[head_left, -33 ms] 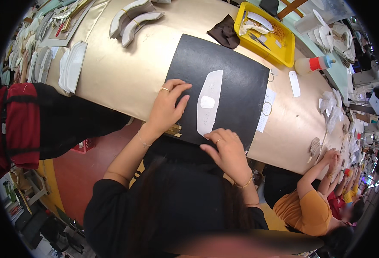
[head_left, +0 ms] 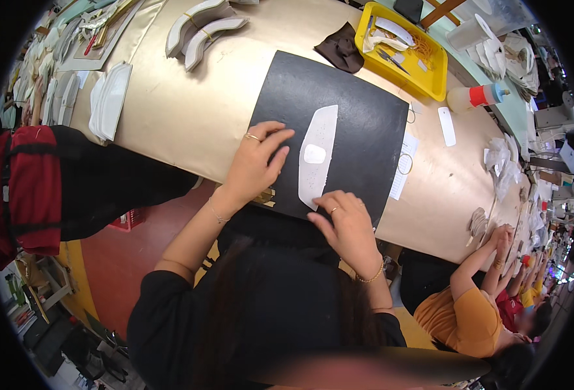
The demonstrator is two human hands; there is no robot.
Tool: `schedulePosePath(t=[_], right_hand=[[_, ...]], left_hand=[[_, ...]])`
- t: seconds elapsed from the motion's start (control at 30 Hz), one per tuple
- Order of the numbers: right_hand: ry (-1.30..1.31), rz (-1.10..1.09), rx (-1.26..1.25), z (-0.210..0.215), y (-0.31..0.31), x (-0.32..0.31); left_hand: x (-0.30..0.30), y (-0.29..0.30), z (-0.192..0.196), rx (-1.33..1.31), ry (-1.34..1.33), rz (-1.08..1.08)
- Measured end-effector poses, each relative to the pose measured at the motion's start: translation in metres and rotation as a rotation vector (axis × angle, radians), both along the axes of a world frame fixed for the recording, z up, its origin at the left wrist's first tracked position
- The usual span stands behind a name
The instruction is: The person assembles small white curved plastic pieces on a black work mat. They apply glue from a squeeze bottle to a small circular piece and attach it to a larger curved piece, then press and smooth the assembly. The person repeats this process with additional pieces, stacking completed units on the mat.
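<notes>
A long white panel (head_left: 321, 130) with one curved edge and small dots lies flat on a black square mat (head_left: 365, 117). On its middle sits a small white rounded patch (head_left: 314, 154). My left hand (head_left: 255, 159) hovers over the mat's left side, loosely bent, thumb and fingers apart, nothing in it. Beside the panel's near end is my right hand (head_left: 348, 227); its fingertips are at the tip, the thumb spread away. Whether they press on the panel I cannot tell.
A yellow tray (head_left: 438, 78) with tools and rubber bands stands far right, near a dark cloth (head_left: 340, 51) and a glue bottle (head_left: 469, 99). Banded curved pieces (head_left: 196, 32) and stacked white pieces (head_left: 110, 104) lie left. Co-workers sit right; another person stands left.
Both hands have shifted very slightly, my right thumb a little upward and my left fingertips a little to the right. The panel and patch stay put.
</notes>
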State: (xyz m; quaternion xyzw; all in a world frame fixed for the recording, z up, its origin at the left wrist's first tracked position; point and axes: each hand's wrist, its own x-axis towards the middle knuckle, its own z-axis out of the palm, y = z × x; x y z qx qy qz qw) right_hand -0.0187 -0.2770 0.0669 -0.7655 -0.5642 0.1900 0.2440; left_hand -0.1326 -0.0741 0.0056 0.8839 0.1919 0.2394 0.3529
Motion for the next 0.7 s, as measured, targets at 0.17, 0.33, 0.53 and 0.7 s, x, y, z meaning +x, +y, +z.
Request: schedulePosePath(t=[0.17, 0.33, 0.53, 0.7], right_hand=[[-0.108, -0.078, -0.026, -0.01, 0.007, 0.017], [-0.14, -0.071, -0.101, -0.011, 0.012, 0.023], [-0.162, -0.037, -0.12, -0.013, 0.017, 0.031], [-0.166, -0.082, -0.092, -0.009, 0.004, 0.043]], left_hand=[[0.004, -0.01, -0.005, 0.267, 0.061, -0.286], [0.01, -0.013, -0.009, 0.416, 0.096, -0.308], [0.016, -0.008, -0.009, 0.429, 0.152, -0.357], [0.019, 0.003, -0.011, 0.221, 0.067, -0.344]])
